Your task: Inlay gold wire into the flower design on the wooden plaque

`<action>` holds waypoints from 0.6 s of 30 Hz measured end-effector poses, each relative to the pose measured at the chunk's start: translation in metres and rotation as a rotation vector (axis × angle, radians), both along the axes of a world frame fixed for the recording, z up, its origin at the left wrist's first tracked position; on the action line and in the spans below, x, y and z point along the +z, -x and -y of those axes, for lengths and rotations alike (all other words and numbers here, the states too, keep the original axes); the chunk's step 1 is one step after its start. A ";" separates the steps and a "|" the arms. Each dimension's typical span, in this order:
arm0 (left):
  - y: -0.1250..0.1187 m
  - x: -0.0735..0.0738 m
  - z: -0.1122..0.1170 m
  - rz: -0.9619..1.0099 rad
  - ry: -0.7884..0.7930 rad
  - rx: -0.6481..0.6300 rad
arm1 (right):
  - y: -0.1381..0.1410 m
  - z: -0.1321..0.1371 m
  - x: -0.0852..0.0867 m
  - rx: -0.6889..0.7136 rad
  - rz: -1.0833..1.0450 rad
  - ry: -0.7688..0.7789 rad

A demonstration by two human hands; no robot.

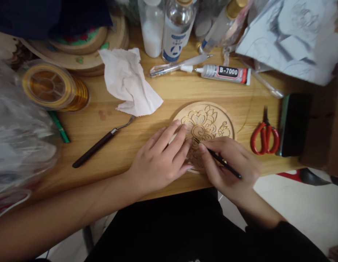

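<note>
A round wooden disc (212,120) with a flower pattern outlined in gold wire lies near the front edge of the wooden table (171,91). My left hand (160,160) rests flat on the disc's left side, fingers stretched out and pressing it down. My right hand (229,167) pinches a thin black tool (220,160), whose tip touches the middle of the pattern. The disc's lower part is hidden under both hands.
A B-7000 glue tube (226,72), a pen-like tool (180,65) and bottles (177,29) stand behind. Crumpled tissue (128,82), a palette knife (100,143), gold wire spool (52,87), red scissors (264,136), a black phone (293,123), sketch paper (291,36) and stacked wooden discs (84,47) surround.
</note>
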State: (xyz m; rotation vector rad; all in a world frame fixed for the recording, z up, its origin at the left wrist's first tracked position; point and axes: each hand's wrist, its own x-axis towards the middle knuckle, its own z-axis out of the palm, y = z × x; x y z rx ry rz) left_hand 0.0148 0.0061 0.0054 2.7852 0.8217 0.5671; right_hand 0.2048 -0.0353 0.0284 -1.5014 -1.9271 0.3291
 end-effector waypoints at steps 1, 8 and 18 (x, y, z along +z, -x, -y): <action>0.000 0.000 0.000 -0.005 -0.010 0.003 | 0.000 0.000 0.000 0.003 -0.004 -0.002; -0.002 0.001 -0.001 0.007 -0.035 0.006 | -0.001 0.001 0.000 -0.032 -0.071 0.033; -0.001 -0.003 -0.001 0.054 0.061 0.011 | -0.026 0.012 -0.028 -0.550 -0.325 -0.260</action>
